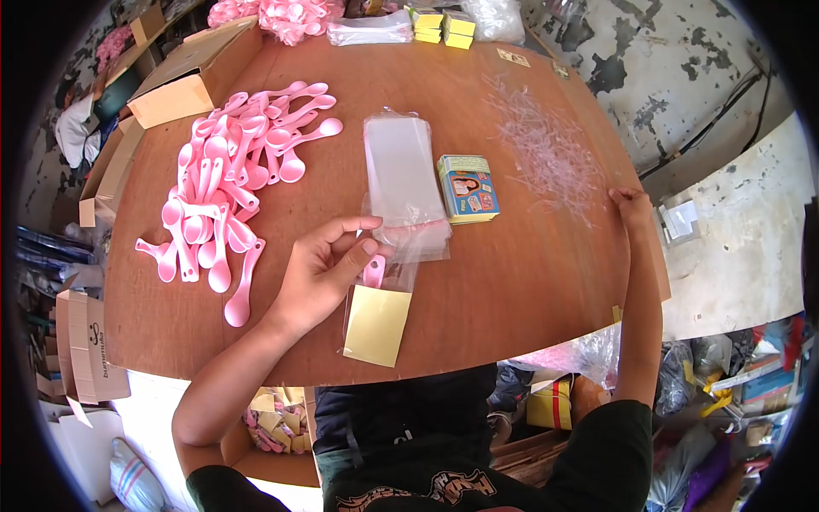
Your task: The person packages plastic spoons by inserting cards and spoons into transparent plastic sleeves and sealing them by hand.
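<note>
My left hand [320, 269] pinches the top of a clear plastic bag [348, 320] above the table's near edge. Inside the bag show the handle of a pink spoon [374, 271] and a plain yellow card [377, 326] that hides the rest of the spoon. Just beyond lies a stack of clear plastic bags [399, 166], beside a stack of printed blue cards [469, 189]. At the table's right edge, my right hand [631, 207] has its fingers curled closed; what they hold, if anything, is hidden. Thin clear plastic strips [550, 149] lie scattered to its left.
A heap of pink spoons [217, 183] covers the left of the wooden table [529, 282]. At the back are a cardboard box [183, 72], more bags [369, 30] and small yellow card stacks [458, 30]. Below the near edge stands a carton of packed pieces [277, 420].
</note>
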`<state>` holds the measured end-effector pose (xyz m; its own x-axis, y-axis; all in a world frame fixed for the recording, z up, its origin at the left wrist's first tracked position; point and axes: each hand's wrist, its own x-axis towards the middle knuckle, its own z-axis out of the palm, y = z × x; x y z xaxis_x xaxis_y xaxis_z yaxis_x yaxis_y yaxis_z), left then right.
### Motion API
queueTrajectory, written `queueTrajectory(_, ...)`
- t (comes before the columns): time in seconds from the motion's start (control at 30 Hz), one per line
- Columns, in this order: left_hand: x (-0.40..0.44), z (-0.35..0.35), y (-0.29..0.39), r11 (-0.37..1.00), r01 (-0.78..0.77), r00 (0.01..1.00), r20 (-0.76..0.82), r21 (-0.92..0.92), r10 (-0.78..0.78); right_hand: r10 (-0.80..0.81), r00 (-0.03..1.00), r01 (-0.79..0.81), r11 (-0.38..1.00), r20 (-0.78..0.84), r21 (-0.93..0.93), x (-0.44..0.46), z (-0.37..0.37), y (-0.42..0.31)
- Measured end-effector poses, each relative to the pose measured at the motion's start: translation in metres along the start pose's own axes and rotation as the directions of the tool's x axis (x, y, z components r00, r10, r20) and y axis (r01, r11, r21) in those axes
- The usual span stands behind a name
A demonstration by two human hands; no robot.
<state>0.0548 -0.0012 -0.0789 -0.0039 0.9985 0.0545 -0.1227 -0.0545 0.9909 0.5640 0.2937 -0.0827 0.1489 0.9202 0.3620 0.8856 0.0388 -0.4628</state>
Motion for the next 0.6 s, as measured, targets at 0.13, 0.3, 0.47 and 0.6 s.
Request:
queueTrajectory(0.13, 0.000, -0.001, -0.001, 1.000, -0.007, 1.000, 0.002, 0.000, 0.007, -0.236, 0.969, 0.242, 0.965, 0.069, -0.105, -0.001, 0.000, 0.001)
queueTrajectory(0.3, -0.001, 0.000, 0.000, 1.000, -0.011, 1.000, 0.010, -0.009, 0.011, -0.521, 0.836, 0.548, 0.778, 0.173, -0.308, -0.019, -0.011, -0.015)
queueTrajectory(0.47, -0.002, 0.003, 0.001, 0.999, -0.017, 1.000, 0.015, -0.031, 0.018, -0.597, 0.787, 0.616, 0.751, 0.156, -0.238, -0.020, -0.016, -0.009)
queueTrajectory(0.6, -0.002, 0.001, 0.001, 0.999, -0.049, 0.999, 0.016, -0.019, 0.049, -0.581, 0.793, 0.609, 0.769, 0.184, -0.195, -0.014, -0.018, -0.002)
